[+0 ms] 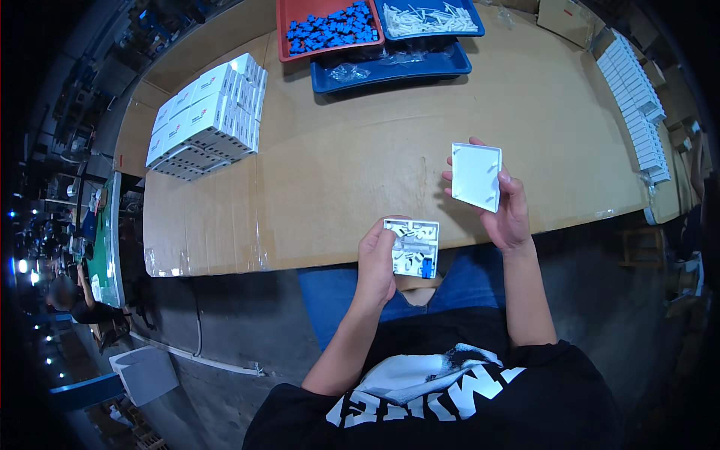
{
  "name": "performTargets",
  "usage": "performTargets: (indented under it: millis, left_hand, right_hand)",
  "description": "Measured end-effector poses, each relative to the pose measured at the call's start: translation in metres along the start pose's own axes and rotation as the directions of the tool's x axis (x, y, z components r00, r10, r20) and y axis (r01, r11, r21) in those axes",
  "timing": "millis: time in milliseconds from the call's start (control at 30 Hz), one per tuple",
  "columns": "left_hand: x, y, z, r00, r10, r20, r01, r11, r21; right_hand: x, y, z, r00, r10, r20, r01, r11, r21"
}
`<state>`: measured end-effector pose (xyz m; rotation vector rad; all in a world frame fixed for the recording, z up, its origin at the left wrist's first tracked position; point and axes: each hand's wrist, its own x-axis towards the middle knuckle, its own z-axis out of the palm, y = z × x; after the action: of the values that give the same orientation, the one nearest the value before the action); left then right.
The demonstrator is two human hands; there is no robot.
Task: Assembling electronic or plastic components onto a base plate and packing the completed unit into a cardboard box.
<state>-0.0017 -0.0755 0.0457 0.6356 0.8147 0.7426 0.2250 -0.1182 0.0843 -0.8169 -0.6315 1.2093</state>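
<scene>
Now | left hand: housing, by table edge | right hand: panel, apart

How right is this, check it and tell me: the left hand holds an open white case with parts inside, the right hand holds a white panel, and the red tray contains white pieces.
Wrong contents: in the head view, the red tray contains blue pieces, not white ones. The left hand does hold an open white case with parts inside, and the right hand a white panel.

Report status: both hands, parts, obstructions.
Left hand holding open white casing, blue part inside. Right hand holding white panel, apart from casing. Nothing visible between them.
</scene>
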Motion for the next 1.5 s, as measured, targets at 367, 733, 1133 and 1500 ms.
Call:
performTargets:
  millis: [367,733,1133,1500]
  left_hand:
    - [0.0,0.002,-0.001,0.999,-0.036,0.014,0.036,0.999,0.001]
    - [-0.001,0.011,0.007,0.914,-0.217,0.343,0.341,0.869,-0.358]
    - [-0.006,0.008,0.021,0.805,-0.182,0.564,0.542,0.612,-0.576]
    - [0.001,-0.008,0.015,0.831,-0.22,0.512,0.513,0.66,-0.549]
  right_hand:
    - [-0.001,0.002,-0.002,0.999,0.004,-0.033,-0.003,0.999,0.034]
    - [-0.003,-0.004,0.005,1.0,0.015,-0.001,-0.015,0.996,0.091]
    - [-0.002,-0.004,0.009,0.998,0.026,0.049,-0.04,0.948,0.315]
    - [-0.007,0.009,0.009,0.989,0.096,0.116,-0.059,0.956,-0.287]
